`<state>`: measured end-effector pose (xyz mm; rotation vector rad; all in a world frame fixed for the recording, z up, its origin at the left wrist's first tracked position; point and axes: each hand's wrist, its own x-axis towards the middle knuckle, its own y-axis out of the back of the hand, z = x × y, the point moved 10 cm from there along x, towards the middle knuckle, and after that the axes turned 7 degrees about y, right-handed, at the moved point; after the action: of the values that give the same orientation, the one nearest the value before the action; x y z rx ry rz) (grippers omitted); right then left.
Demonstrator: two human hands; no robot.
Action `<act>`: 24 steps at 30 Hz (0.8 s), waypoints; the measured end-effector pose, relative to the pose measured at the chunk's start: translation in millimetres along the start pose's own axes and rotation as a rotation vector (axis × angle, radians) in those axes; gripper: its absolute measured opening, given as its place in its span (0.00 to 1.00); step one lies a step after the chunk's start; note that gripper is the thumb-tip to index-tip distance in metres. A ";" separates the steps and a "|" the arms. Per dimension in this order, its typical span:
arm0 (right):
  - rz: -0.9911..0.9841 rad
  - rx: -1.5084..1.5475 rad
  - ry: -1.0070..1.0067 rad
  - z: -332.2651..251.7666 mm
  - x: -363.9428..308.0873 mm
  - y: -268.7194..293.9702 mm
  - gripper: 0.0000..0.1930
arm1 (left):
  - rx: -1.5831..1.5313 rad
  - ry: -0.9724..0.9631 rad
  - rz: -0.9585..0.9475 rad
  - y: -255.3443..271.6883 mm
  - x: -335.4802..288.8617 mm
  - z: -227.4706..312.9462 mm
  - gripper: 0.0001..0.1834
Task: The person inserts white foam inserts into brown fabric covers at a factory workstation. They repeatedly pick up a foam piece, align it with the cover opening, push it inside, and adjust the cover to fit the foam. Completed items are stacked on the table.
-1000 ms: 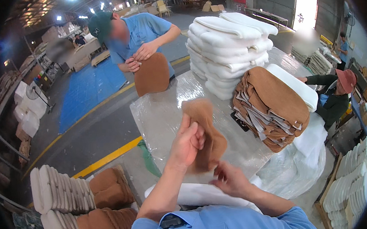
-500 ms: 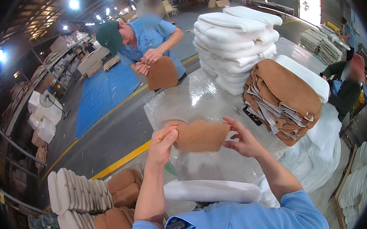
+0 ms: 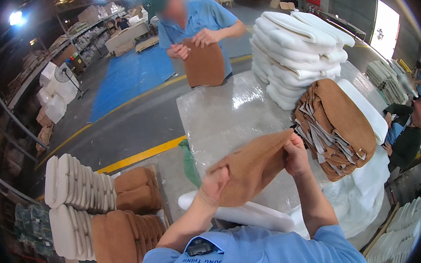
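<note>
A brown fabric cushion cover (image 3: 253, 170) is stretched between my two hands above the table. My left hand (image 3: 215, 184) is closed on its left end, slightly blurred by motion. At the upper right corner my right hand (image 3: 295, 155) pinches the edge, which rises higher than the other end. The cover looks limp and flat, with a fold sagging toward me. Beneath it, on the near side of the table, lies a long white cushion pad (image 3: 264, 217), partly hidden by the cover and my left arm.
A plastic-covered table (image 3: 209, 116) carries a tall stack of white pads (image 3: 298, 50) and a pile of brown covers (image 3: 341, 126). Packed white and brown cushions (image 3: 134, 231) stand at lower left. Across the table, a co-worker holds a brown cushion piece (image 3: 205, 62). Another person (image 3: 403, 136) is at right.
The cover has spread from a small, narrow shape to a wider sheet. My right hand has moved right, my left hand lower and right. The view has shifted too.
</note>
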<state>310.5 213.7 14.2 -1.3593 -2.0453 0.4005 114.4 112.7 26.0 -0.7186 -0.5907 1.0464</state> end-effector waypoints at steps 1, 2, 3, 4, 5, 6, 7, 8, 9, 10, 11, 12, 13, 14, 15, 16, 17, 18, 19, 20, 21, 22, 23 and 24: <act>0.033 -0.052 0.011 -5.4 -2.2 -1.0 0.14 | -0.028 0.045 0.007 -0.6 -1.9 1.9 0.48; 0.061 -0.121 0.021 -12.6 -5.6 -0.9 0.15 | -0.058 0.090 0.014 0.5 -0.4 7.6 0.48; 0.090 -0.208 0.043 -30.1 -8.9 6.4 0.16 | -0.095 0.136 -0.001 -2.5 2.5 6.9 0.48; 0.119 -0.294 0.071 -43.9 -10.6 15.9 0.16 | -0.124 0.150 -0.056 -9.5 4.0 4.3 0.47; 0.144 -0.383 0.119 -56.7 -13.1 22.8 0.18 | -0.151 0.164 -0.111 -17.1 6.3 0.3 0.46; 0.123 -0.446 0.129 -68.0 -17.6 24.2 0.18 | -0.188 0.183 -0.172 -24.7 7.8 -6.2 0.45; 0.101 -0.506 0.131 -78.8 -22.6 23.6 0.18 | -0.211 0.173 -0.155 -28.1 6.1 -8.2 0.44; 0.078 -0.564 0.134 -89.3 -27.8 22.4 0.19 | -0.234 0.163 -0.137 -33.0 2.6 -9.8 0.43; 0.068 -0.646 0.133 -102.6 -33.8 17.7 0.18 | -0.257 0.150 -0.122 -38.3 -0.6 -11.2 0.43; 0.075 -0.710 0.121 -117.4 -41.8 22.4 0.17 | -0.272 0.195 -0.131 -43.7 -2.3 -19.5 0.42; 0.039 -0.836 0.032 -134.9 -50.3 20.5 0.15 | -0.279 0.224 -0.119 -44.2 -8.2 -23.9 0.41; -0.017 -0.962 0.009 -154.4 -49.7 -4.1 0.15 | -0.281 0.243 -0.090 -40.7 -16.0 -27.5 0.40; -0.072 -1.103 -0.004 -179.1 -50.8 -30.3 0.16 | -0.404 0.295 -0.162 -48.7 -23.2 -34.6 0.39; -0.120 -1.248 -0.012 -207.2 -54.3 -55.3 0.17 | -0.445 0.290 -0.252 -62.4 -27.7 -34.2 0.34; -0.232 -1.355 -0.108 -224.0 -51.0 -92.3 0.22 | -0.431 0.298 -0.264 -61.4 -32.7 -45.3 0.32; -0.493 -1.429 -0.204 -238.6 -49.3 -123.8 0.24 | -0.434 0.312 -0.308 -64.2 -36.8 -59.7 0.29; -0.780 -1.433 -0.281 -247.8 -48.7 -151.8 0.26 | -0.445 0.308 -0.341 -65.8 -43.3 -69.0 0.28; -0.794 -1.259 -0.339 -238.3 -37.4 -159.3 0.26 | -0.445 0.319 -0.376 -70.1 -48.9 -75.0 0.26; -0.815 -1.081 -0.409 -226.6 -22.5 -168.6 0.26 | -0.466 0.299 -0.367 -68.5 -56.2 -77.7 0.25; -0.623 -0.936 -0.460 -205.1 0.0 -153.9 0.26 | -0.447 0.259 -0.310 -60.7 -61.0 -76.1 0.24; -0.436 -0.790 -0.513 -171.9 19.2 -136.9 0.27 | -0.428 0.216 -0.251 -52.2 -67.3 -73.5 0.23; -0.336 -0.912 -0.453 -118.7 35.5 -103.4 0.28 | -0.420 0.191 -0.229 -47.4 -66.5 -72.7 0.23; -0.398 -0.845 -0.500 -36.4 29.4 -132.6 0.27 | -0.366 0.121 -0.080 -22.9 -73.1 -65.3 0.19; -0.544 -0.776 -0.614 18.8 3.7 -137.4 0.29 | -0.286 0.090 0.010 -11.4 -78.2 -59.9 0.18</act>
<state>200.0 161.4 79.7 -1.0465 -3.1732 -0.3019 134.4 22.8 -10.8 -1.0145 -0.6669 0.9431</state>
